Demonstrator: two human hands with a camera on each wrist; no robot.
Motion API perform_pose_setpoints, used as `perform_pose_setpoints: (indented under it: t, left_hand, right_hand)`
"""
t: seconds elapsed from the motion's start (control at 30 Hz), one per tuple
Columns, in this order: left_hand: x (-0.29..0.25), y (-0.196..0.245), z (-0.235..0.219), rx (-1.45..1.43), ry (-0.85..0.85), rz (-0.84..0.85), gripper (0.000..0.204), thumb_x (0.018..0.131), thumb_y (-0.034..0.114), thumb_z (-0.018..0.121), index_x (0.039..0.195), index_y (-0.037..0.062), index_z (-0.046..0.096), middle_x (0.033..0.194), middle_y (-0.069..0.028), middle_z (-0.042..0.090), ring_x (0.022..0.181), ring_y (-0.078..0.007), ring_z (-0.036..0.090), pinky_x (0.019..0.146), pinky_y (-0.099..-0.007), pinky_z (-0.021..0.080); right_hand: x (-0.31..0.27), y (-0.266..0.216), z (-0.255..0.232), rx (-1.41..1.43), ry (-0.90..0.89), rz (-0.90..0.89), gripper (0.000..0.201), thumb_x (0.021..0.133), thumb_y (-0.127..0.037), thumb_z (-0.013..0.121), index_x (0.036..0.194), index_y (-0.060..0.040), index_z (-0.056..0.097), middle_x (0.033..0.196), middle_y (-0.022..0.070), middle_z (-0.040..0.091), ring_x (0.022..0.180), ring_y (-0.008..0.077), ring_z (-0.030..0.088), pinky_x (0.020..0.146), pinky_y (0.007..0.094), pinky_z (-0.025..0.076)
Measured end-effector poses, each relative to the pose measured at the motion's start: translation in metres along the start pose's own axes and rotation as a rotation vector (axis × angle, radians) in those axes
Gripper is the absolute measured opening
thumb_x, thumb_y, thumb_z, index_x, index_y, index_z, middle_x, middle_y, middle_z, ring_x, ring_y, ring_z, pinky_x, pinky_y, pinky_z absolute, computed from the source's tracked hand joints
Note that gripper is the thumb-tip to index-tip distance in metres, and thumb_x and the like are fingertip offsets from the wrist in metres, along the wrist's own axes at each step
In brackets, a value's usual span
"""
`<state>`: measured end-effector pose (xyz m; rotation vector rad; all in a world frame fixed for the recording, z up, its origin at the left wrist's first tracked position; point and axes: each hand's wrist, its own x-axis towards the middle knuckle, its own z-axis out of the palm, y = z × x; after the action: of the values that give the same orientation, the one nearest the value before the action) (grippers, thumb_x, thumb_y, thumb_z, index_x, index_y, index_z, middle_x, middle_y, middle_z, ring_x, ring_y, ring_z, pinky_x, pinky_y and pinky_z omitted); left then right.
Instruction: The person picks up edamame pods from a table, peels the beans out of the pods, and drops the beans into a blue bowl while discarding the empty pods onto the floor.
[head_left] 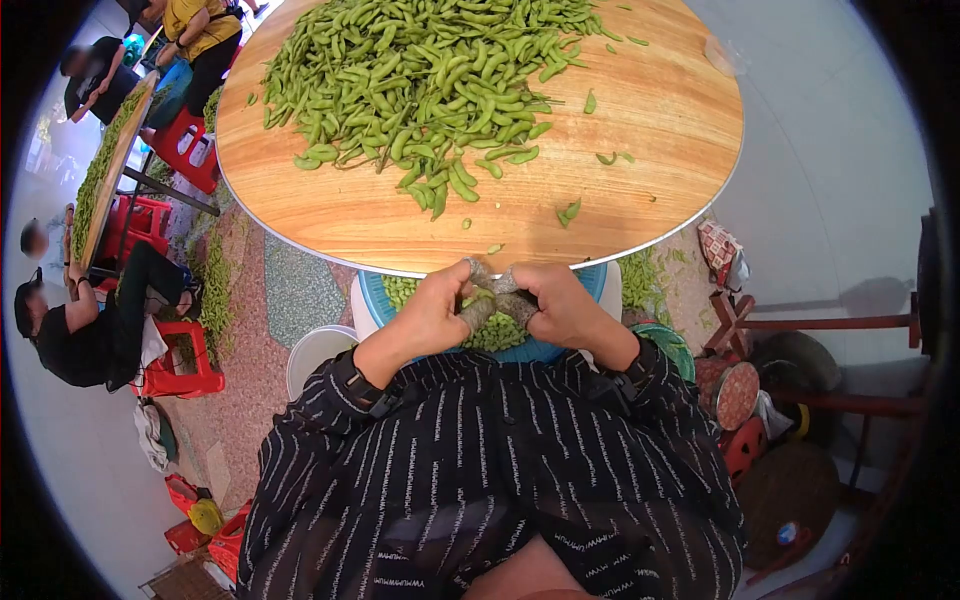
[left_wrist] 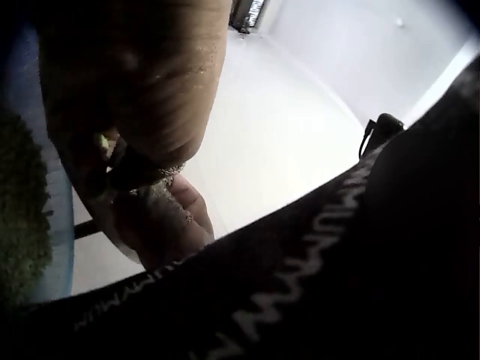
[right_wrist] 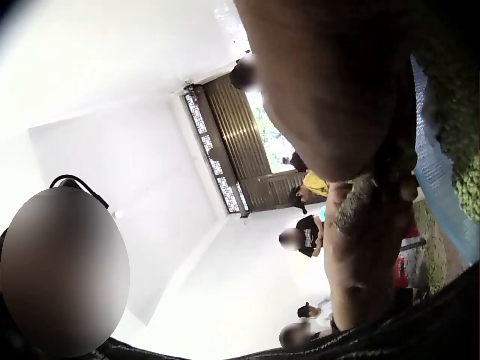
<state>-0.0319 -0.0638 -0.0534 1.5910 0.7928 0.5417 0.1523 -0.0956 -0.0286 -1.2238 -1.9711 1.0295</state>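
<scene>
My left hand (head_left: 432,312) and right hand (head_left: 566,308) meet just off the table's near edge, thumbs and fingertips close together. Between them they pinch a green soybean pod (head_left: 480,296), mostly hidden by the fingers. Grey wrappings cover some of the thumbs and fingers. Below the hands sits a blue basket (head_left: 376,298) holding shelled green soybeans (head_left: 495,334). A big heap of soybean pods (head_left: 410,80) lies on the round wooden table (head_left: 640,190). In the left wrist view the left hand (left_wrist: 142,90) is dark, its fingertips near the other hand.
A white bucket (head_left: 312,365) stands left of the basket, and a green basket (head_left: 668,345) to the right. Pods lie scattered on the floor. At far left, people sit at another pod-covered table (head_left: 115,150) among red stools (head_left: 185,360). Wooden furniture (head_left: 735,320) stands at right.
</scene>
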Motion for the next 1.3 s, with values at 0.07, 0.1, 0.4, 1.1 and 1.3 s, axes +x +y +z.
perform_pose_setpoints:
  t: [0.07,0.1,0.4,1.1,1.3]
  left_hand:
    - [0.002,0.001,0.005,-0.168,0.014,-0.046,0.027,0.069,-0.007,0.051,0.094,0.0,0.046,0.068,-0.0022,0.049,0.061,-0.01,0.044,0.053,-0.023,0.036]
    - [0.002,0.002,0.005,-0.24,0.007,-0.106,0.028,0.069,-0.007,0.052,0.095,0.0006,0.045,0.069,-0.0025,0.05,0.063,-0.0099,0.045,0.054,-0.0238,0.036]
    - [-0.012,0.0,-0.004,0.518,-0.061,0.033,0.022,0.066,-0.002,0.057,0.086,0.0014,0.051,0.068,-0.0149,0.054,0.064,-0.0263,0.053,0.055,-0.0312,0.042]
    - [0.017,0.061,-0.043,0.601,0.087,0.29,0.015,0.07,0.006,0.061,0.084,0.0015,0.059,0.071,-0.0151,0.055,0.063,-0.0298,0.054,0.056,-0.0325,0.043]
    - [0.046,0.033,-0.008,0.919,0.157,0.321,0.013,0.072,0.015,0.058,0.079,0.0042,0.056,0.068,-0.0137,0.054,0.065,-0.0324,0.053,0.054,-0.0403,0.041]
  right_hand:
    - [0.0,-0.005,0.0,-0.007,0.009,0.033,0.016,0.06,-0.003,0.053,0.074,-0.0004,0.048,0.068,0.0188,0.05,0.068,0.0375,0.049,0.057,0.0401,0.038]
    - [0.0,-0.001,0.002,-0.01,0.01,0.032,0.016,0.06,-0.003,0.053,0.074,-0.0004,0.048,0.068,0.0188,0.05,0.068,0.0375,0.049,0.057,0.0401,0.038]
    - [-0.005,0.013,0.008,0.135,0.157,0.022,0.013,0.061,0.0,0.051,0.074,0.0012,0.051,0.062,0.0161,0.051,0.054,0.0302,0.048,0.052,0.0338,0.038]
    - [-0.087,0.007,-0.095,-0.548,0.289,0.375,0.014,0.067,-0.006,0.056,0.08,0.0002,0.055,0.073,0.0212,0.053,0.072,0.0379,0.051,0.061,0.0403,0.041]
    - [-0.012,0.007,-0.066,-0.309,0.409,0.015,0.016,0.069,-0.004,0.054,0.085,-0.0017,0.055,0.078,0.0155,0.052,0.074,0.0338,0.052,0.063,0.0363,0.042]
